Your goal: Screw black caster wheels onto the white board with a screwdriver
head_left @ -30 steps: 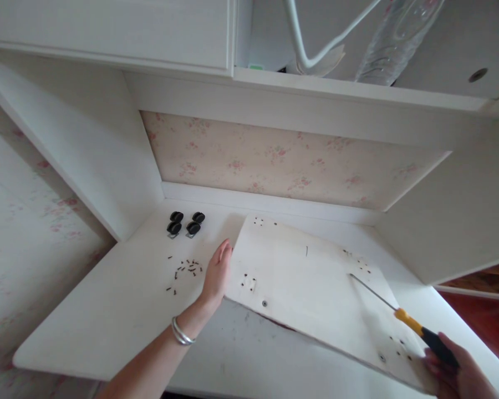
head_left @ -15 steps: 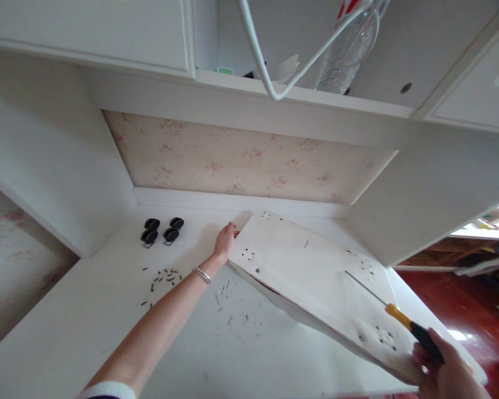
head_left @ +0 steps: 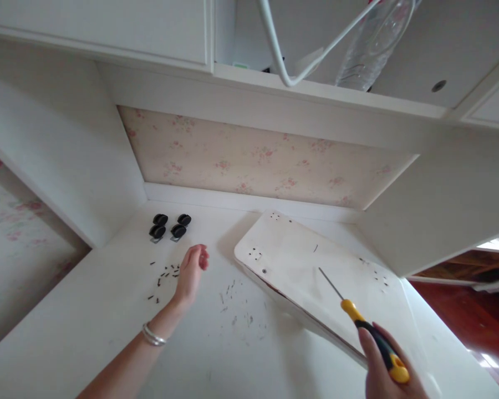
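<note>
left grip [head_left: 192,267] half-curled near screws [head_left: 167,274]

head-worn view | faces forward and down | hands [head_left: 190,274] near | wall [head_left: 233,152] beyond desktop [head_left: 87,310]

4 casters [head_left: 178,231] behind the screws [head_left: 158,282] on the desk [head_left: 87,321], left of the board [head_left: 299,274]

A yellow-and-black screwdriver [head_left: 352,312] slants over the white board [head_left: 301,280].
</note>
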A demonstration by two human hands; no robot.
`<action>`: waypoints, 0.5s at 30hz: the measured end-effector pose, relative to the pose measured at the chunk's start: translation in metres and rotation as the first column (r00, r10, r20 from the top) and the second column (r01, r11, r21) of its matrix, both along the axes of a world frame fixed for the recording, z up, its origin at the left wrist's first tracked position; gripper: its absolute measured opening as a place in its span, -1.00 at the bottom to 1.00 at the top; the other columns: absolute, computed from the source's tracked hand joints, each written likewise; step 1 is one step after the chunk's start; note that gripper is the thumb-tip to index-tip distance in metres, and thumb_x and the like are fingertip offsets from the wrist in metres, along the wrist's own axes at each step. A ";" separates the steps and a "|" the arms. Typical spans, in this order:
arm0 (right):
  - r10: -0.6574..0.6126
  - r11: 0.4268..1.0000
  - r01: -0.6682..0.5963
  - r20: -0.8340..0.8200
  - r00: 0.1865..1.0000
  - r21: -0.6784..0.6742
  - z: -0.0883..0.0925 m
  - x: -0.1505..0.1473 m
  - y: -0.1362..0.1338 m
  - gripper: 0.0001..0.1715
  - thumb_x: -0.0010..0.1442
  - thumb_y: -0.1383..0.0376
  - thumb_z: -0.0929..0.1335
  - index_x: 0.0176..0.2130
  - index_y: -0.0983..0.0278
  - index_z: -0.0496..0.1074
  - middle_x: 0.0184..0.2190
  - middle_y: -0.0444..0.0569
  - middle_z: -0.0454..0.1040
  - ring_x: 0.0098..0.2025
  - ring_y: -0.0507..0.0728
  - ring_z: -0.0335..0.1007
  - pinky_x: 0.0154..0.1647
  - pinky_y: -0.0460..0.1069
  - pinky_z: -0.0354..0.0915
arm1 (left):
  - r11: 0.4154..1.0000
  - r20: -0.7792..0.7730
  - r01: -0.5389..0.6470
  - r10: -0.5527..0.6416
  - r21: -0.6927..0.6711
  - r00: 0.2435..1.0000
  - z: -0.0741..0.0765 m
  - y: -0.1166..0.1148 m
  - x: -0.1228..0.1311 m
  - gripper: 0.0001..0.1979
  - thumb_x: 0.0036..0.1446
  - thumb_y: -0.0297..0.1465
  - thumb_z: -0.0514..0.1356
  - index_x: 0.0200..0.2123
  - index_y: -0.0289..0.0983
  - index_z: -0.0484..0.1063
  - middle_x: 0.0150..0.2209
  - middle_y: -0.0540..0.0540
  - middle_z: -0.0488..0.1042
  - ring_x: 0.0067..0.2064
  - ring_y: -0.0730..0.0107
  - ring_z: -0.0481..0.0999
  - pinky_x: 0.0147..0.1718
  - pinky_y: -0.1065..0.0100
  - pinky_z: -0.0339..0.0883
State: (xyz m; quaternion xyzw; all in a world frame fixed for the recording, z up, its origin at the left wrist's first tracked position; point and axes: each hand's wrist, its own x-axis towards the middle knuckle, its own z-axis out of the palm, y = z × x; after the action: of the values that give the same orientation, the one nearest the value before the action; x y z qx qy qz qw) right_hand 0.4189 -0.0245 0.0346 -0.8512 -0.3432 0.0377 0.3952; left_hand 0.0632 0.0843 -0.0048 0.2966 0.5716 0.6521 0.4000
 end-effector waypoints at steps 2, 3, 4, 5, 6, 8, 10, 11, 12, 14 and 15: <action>0.197 0.969 -0.215 0.146 0.970 0.119 -0.001 -0.020 0.008 -0.41 0.11 -0.15 0.37 0.02 0.08 0.50 -0.26 0.03 0.50 -0.23 0.28 0.38 -0.25 0.11 0.23 | 1.000 0.039 -0.022 0.023 -0.016 0.999 -0.005 -0.026 -0.009 -0.73 0.14 -0.14 0.14 -0.26 -0.23 0.41 -0.44 0.03 0.40 -0.46 0.45 0.31 -0.44 0.39 0.23; 0.300 0.925 -0.343 0.243 0.923 0.161 -0.003 -0.029 0.014 -0.45 0.14 -0.10 0.37 0.01 0.14 0.49 -0.28 0.04 0.50 -0.24 0.25 0.37 -0.20 0.10 0.23 | 0.999 0.047 -0.044 0.045 -0.028 0.998 -0.008 -0.038 -0.012 -0.73 0.13 -0.14 0.16 -0.27 -0.22 0.42 -0.46 0.03 0.39 -0.47 0.45 0.31 -0.44 0.38 0.23; 0.382 0.873 -0.458 0.348 0.856 0.169 -0.004 -0.036 0.019 -0.49 0.17 -0.04 0.38 0.00 0.18 0.49 -0.32 0.03 0.49 -0.27 0.23 0.36 -0.18 0.09 0.22 | 0.997 0.052 -0.074 0.075 -0.034 0.996 -0.011 -0.049 -0.015 -0.73 0.11 -0.14 0.18 -0.29 -0.22 0.43 -0.46 0.03 0.40 -0.47 0.44 0.31 -0.45 0.38 0.22; 0.438 0.826 -0.545 0.445 0.781 0.144 -0.006 -0.044 0.025 -0.53 0.20 0.01 0.38 0.00 0.21 0.49 -0.37 0.01 0.48 -0.30 0.20 0.33 -0.17 0.09 0.20 | 0.994 0.055 -0.104 0.107 -0.045 0.993 -0.014 -0.059 -0.018 -0.74 0.10 -0.14 0.19 -0.30 -0.22 0.43 -0.47 0.03 0.40 -0.47 0.44 0.31 -0.46 0.38 0.21; 0.468 0.795 -0.599 0.528 0.709 0.100 -0.008 -0.051 0.030 -0.57 0.21 0.05 0.38 -0.01 0.23 0.49 -0.42 -0.01 0.47 -0.34 0.18 0.31 -0.18 0.08 0.18 | 0.990 0.057 -0.131 0.134 -0.054 0.989 -0.017 -0.067 -0.021 -0.75 0.09 -0.15 0.21 -0.31 -0.22 0.44 -0.47 0.03 0.40 -0.48 0.43 0.30 -0.47 0.37 0.21; 0.491 0.761 -0.649 0.641 0.590 0.014 -0.014 -0.064 0.040 -0.61 0.22 0.11 0.39 -0.02 0.23 0.51 -0.46 -0.04 0.46 -0.38 0.15 0.29 -0.21 0.07 0.12 | 0.982 0.056 -0.172 0.176 -0.073 0.983 -0.024 -0.082 -0.026 -0.76 0.09 -0.15 0.22 -0.31 -0.21 0.44 -0.48 0.04 0.39 -0.48 0.43 0.30 -0.47 0.37 0.20; 0.508 0.729 -0.684 0.696 0.508 -0.032 -0.021 -0.077 0.048 -0.66 0.22 0.15 0.39 -0.03 0.20 0.51 -0.45 -0.07 0.47 -0.39 0.12 0.29 -0.23 0.06 0.09 | 0.978 0.022 -0.189 0.192 -0.088 0.981 -0.029 -0.094 -0.031 -0.76 0.11 -0.14 0.21 -0.30 -0.19 0.43 -0.48 0.04 0.39 -0.48 0.42 0.29 -0.45 0.36 0.21; 0.514 0.709 -0.704 0.710 0.481 -0.037 -0.025 -0.083 0.051 -0.68 0.22 0.16 0.40 -0.04 0.19 0.52 -0.45 -0.08 0.47 -0.39 0.11 0.29 -0.22 0.05 0.09 | 0.977 -0.011 -0.190 0.190 -0.095 0.982 -0.031 -0.099 -0.034 -0.75 0.12 -0.13 0.21 -0.30 -0.19 0.43 -0.48 0.05 0.39 -0.47 0.42 0.29 -0.44 0.36 0.21; 0.515 0.689 -0.724 0.722 0.462 -0.027 -0.028 -0.088 0.054 -0.71 0.22 0.17 0.41 -0.06 0.17 0.53 -0.45 -0.09 0.47 -0.39 0.10 0.29 -0.21 0.05 0.08 | 0.976 -0.049 -0.192 0.188 -0.103 0.981 -0.033 -0.104 -0.036 -0.74 0.12 -0.12 0.21 -0.29 -0.18 0.43 -0.48 0.06 0.39 -0.47 0.41 0.30 -0.42 0.36 0.21; 0.501 0.654 -0.757 0.743 0.444 0.011 -0.034 -0.094 0.059 -0.77 0.21 0.17 0.42 -0.12 0.15 0.55 -0.49 -0.11 0.44 -0.40 0.09 0.27 -0.21 0.06 0.06 | 0.973 -0.114 -0.197 0.184 -0.121 0.976 -0.036 -0.112 -0.040 -0.72 0.11 -0.11 0.23 -0.25 -0.19 0.42 -0.48 0.06 0.39 -0.45 0.41 0.31 -0.39 0.36 0.22; 0.493 0.639 -0.769 0.751 0.438 0.029 -0.037 -0.095 0.062 -0.79 0.21 0.16 0.43 -0.14 0.15 0.55 -0.50 -0.12 0.43 -0.41 0.08 0.26 -0.21 0.06 0.06 | 0.972 -0.132 -0.199 0.182 -0.128 0.974 -0.037 -0.116 -0.041 -0.71 0.11 -0.11 0.24 -0.24 -0.19 0.41 -0.48 0.07 0.39 -0.44 0.41 0.31 -0.38 0.36 0.22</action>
State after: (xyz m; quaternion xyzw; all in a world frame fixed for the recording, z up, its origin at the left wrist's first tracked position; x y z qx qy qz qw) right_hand 0.3235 0.0372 -0.0021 -0.5131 -0.7610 -0.1956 0.3454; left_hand 0.0220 -0.0316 -0.0421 0.2501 0.6648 0.6268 0.3203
